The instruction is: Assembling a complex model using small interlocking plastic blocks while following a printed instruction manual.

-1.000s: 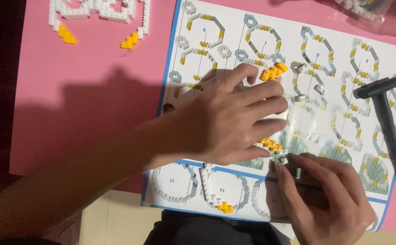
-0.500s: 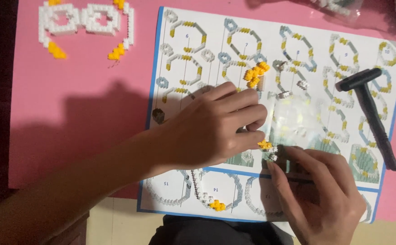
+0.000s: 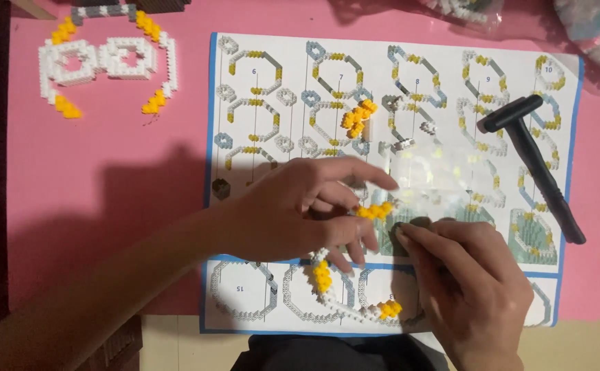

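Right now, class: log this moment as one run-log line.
left hand: pinching yellow-and-white brick piece | right hand: touching piece's edge | under: instruction sheet | black tool: idle

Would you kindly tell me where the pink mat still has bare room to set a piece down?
Bare pink mat lies left of the instruction sheet, below the white block assembly. A narrow strip runs right of the black tool. It is crowded mid-sheet, where the left hand and right hand meet over yellow blocks.

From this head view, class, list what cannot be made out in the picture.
- What the right hand pinches: hidden by its own fingers.
- The white block piece's join under the left hand: covered by the palm.
- The clear bags: cut off by the top edge.
- The instruction sheet: its step drawings are too small.
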